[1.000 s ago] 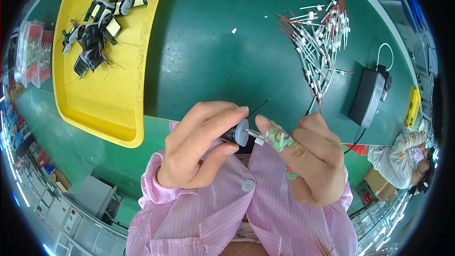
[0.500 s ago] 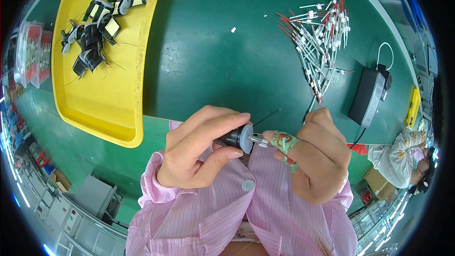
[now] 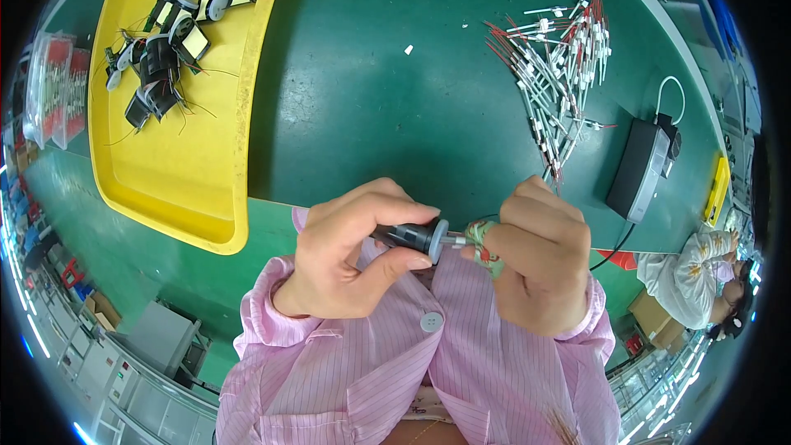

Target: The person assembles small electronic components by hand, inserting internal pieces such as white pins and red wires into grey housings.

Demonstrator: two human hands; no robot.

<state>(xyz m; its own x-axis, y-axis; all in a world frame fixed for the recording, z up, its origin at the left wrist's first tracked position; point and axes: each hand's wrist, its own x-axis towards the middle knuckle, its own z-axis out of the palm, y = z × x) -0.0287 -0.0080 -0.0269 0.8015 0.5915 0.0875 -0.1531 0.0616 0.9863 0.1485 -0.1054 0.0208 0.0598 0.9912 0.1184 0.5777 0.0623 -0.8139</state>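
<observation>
My left hand grips a small black cylindrical part with a grey round end cap, thumb and fingers around its black body. The cap faces right. At the cap's middle, a thin grey-and-white piece sticks out, pinched by my closed right hand. Its far end is hidden in the fingers. Green patterned tape is wrapped around a finger of that hand. Both hands meet just off the table's near edge, in front of the pink striped shirt.
A yellow tray at the left holds several black parts with thin wires. Farther right lies a pile of white-sleeved red leads. Beside it stands a black-and-grey box with a cable. Clear bags sit far left; a person is at right.
My right hand has shifted slightly left and up. The black part has turned so more of its side shows, and the thin dark wire beyond it is now less visible.
</observation>
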